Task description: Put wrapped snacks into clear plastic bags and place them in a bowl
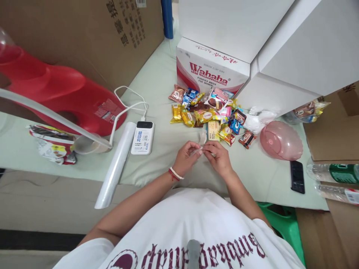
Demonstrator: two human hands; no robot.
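Note:
My left hand (186, 157) and my right hand (218, 157) meet above the pale green table (157, 89), fingers pinched together on a small clear plastic bag (202, 141) that sticks up between them. A bead bracelet and red string circle my left wrist. Just beyond my hands lies a pile of wrapped snacks (209, 114) in yellow, blue, brown and pink packets.
A white power bank (143, 137) with a cable and a roll of clear plastic (116, 164) lie left. A red machine (56, 89), a Wahaha box (210, 69), a pink bowl (281, 140), a black phone (297, 176) and bottles (333, 172) surround the pile.

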